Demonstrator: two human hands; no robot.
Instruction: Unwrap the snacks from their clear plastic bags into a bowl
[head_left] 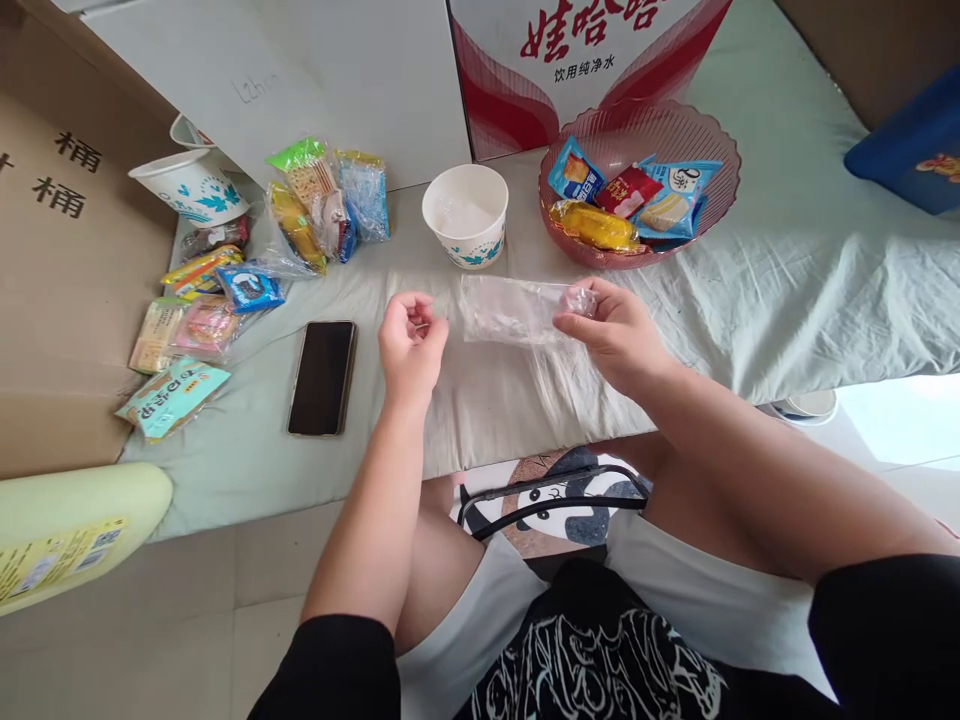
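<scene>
My right hand (611,335) is closed on one end of a clear plastic bag (510,310), which stretches leftward just above the cloth-covered surface (787,290). My left hand (411,345) hovers a little left of the bag's free end with fingers curled in a pinch; whether anything is in them is hidden. A white paper bowl (465,215) stands just behind the bag. A pink plastic bowl (705,135) holding several wrapped snacks sits at the back right.
A black phone (322,377) lies face down left of my left hand. Several bagged snacks (322,205) and loose packets (176,395) lie at the left. Another paper cup (191,185) lies tipped near cardboard boxes (67,250). A red-and-white carton (570,60) stands behind.
</scene>
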